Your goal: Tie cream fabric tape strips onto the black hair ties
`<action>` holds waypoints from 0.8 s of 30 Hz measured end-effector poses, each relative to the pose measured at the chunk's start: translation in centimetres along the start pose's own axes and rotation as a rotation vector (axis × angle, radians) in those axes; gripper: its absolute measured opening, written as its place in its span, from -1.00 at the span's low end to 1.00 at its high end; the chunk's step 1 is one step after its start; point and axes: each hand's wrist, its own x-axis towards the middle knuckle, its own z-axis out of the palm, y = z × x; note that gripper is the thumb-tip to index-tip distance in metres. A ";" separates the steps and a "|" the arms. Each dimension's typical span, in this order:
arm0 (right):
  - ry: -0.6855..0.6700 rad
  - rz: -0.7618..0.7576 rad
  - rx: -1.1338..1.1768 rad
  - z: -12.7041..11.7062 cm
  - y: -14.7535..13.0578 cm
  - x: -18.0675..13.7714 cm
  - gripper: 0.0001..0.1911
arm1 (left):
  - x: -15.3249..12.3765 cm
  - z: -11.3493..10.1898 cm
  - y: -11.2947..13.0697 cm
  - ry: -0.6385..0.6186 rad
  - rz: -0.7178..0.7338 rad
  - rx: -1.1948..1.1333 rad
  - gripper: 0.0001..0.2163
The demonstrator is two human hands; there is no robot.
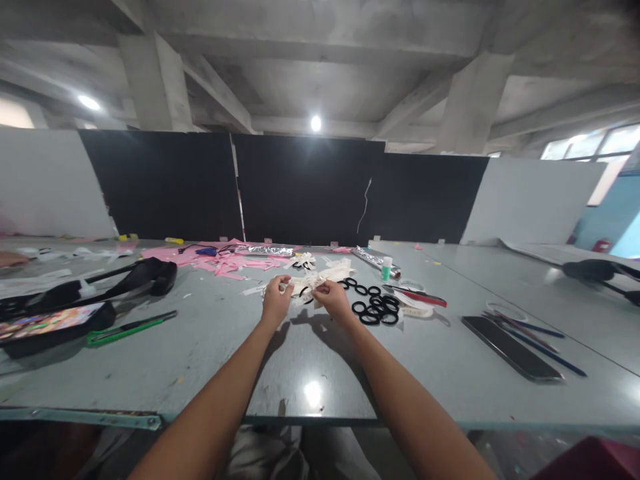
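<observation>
My left hand (277, 300) and my right hand (331, 298) are close together above the table's middle. Between them is a small black ring (303, 292) with cream-white strips (311, 285) about it. The right thumb and fingers pinch a strip at the ring's right side. On the left, the fingers curl closed at the ring's other side; exactly what they grip is too small to tell. Just right of my right hand lies a pile of black rings (376, 308). A white strip bow on a black ring (303, 261) lies beyond my hands.
Pink scraps (220, 260) spread at the back left. A foil roll (377, 261), a green glue stick (387, 268) and red-handled scissors (420, 296) lie to the right. A dark phone (510, 347) is further right. A green cutter (131, 328) and black straps (150, 275) lie left.
</observation>
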 end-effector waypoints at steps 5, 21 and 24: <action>-0.241 0.072 0.188 -0.2 -0.3 0.0 -0.78 | -0.3 0.2 0.1 -0.400 -0.213 -0.110 -0.68; -0.326 0.069 0.047 -0.2 0.4 -0.3 -0.78 | -1.0 0.5 0.6 -0.464 -0.326 -0.283 -0.65; -0.309 0.089 0.037 -0.3 0.8 -0.1 -0.79 | -0.9 0.5 0.8 -0.475 -0.303 -0.257 -0.67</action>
